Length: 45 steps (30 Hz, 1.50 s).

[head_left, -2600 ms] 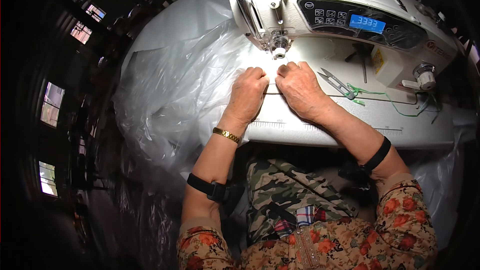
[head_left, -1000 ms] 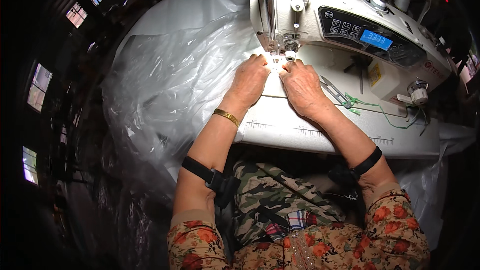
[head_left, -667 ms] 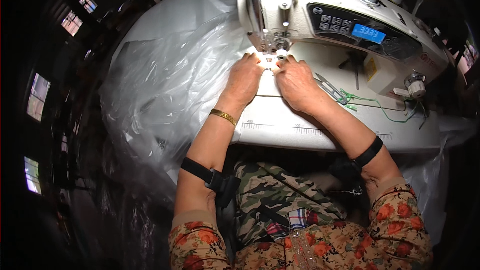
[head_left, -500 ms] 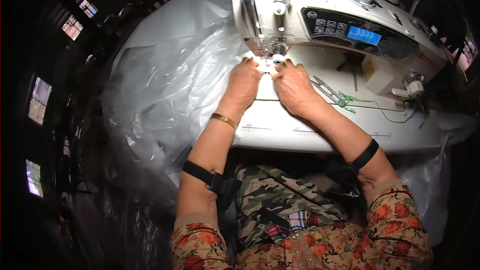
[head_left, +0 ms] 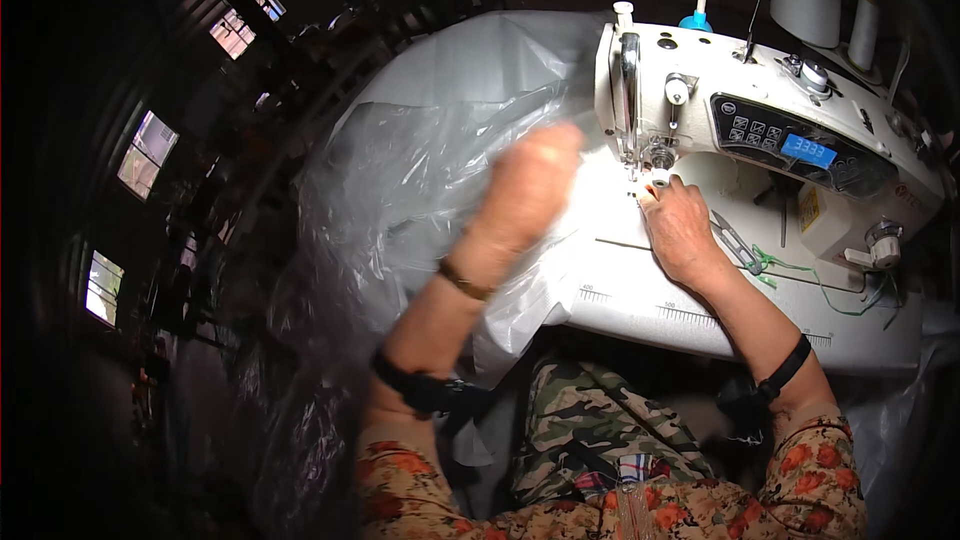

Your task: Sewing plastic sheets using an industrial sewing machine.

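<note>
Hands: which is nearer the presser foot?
The right hand, close by the presser foot; the blurred left hand is farther left, over the plastic sheeting.

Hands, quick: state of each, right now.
Left hand: blurred, over the plastic sheeting; open or closed cannot be told.
Right hand: fingers bent beside the sewing machine's needle area; whether it grips anything cannot be told.

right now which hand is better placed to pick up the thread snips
Probably the right hand: it is just beside the thread snips. The left hand is farther off, blurred, over the plastic sheeting left of the sewing machine.
</note>
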Available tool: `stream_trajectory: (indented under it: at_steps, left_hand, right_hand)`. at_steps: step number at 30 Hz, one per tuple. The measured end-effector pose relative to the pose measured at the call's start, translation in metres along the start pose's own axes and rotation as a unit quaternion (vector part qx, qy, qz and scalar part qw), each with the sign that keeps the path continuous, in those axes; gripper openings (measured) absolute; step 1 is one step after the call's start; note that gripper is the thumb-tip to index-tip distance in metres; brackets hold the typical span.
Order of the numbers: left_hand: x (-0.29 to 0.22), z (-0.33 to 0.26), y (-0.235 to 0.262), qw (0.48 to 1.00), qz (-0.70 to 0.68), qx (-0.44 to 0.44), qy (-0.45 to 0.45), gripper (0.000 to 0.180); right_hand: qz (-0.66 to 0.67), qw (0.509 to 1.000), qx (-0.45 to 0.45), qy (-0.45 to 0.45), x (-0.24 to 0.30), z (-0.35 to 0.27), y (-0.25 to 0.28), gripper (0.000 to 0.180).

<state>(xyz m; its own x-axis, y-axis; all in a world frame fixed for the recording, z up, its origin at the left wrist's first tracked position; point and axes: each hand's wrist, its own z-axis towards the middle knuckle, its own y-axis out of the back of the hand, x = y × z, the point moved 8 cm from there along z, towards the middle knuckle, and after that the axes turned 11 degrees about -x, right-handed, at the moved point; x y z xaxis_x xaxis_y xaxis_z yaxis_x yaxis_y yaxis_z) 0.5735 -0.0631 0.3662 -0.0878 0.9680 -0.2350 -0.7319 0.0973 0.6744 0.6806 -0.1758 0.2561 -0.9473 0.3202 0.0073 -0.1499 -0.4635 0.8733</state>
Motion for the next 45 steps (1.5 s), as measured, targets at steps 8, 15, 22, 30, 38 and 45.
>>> stream_trajectory:
  at_steps: [8, 15, 22, 30, 38, 45]
  left_hand:
    - [0.239, -0.018, 0.131, 0.935, 0.346, -0.056, 0.049, 0.099]
    - [0.346, -0.054, 0.072, 0.946, 0.198, -0.030, 0.253, 0.115]
    - [0.487, -0.165, 0.032, 0.866, 0.166, -0.122, 0.456, 0.036]
    - [0.384, -0.110, -0.009, 0.936, 0.190, 0.081, 0.286, 0.035]
    - [0.322, -0.149, 0.067, 0.937, 0.210, -0.002, 0.280, 0.030]
    - [0.219, -0.209, 0.127, 0.925, 0.281, -0.127, 0.221, 0.031]
  right_hand:
    - [-0.005, 0.999, -0.041, 0.010, 0.005, -0.002, 0.008, 0.016]
    - [0.013, 0.998, -0.058, -0.006, 0.003, -0.004, 0.002, 0.017]
    - [0.062, 0.996, -0.061, 0.006, 0.026, 0.000, 0.008, 0.017]
    - [0.070, 0.994, -0.076, -0.037, -0.004, -0.005, 0.008, 0.018]
    - [0.110, 0.989, -0.102, 0.003, 0.002, -0.011, 0.016, 0.016]
    - [0.161, 0.980, -0.107, 0.040, 0.001, -0.048, 0.032, 0.021]
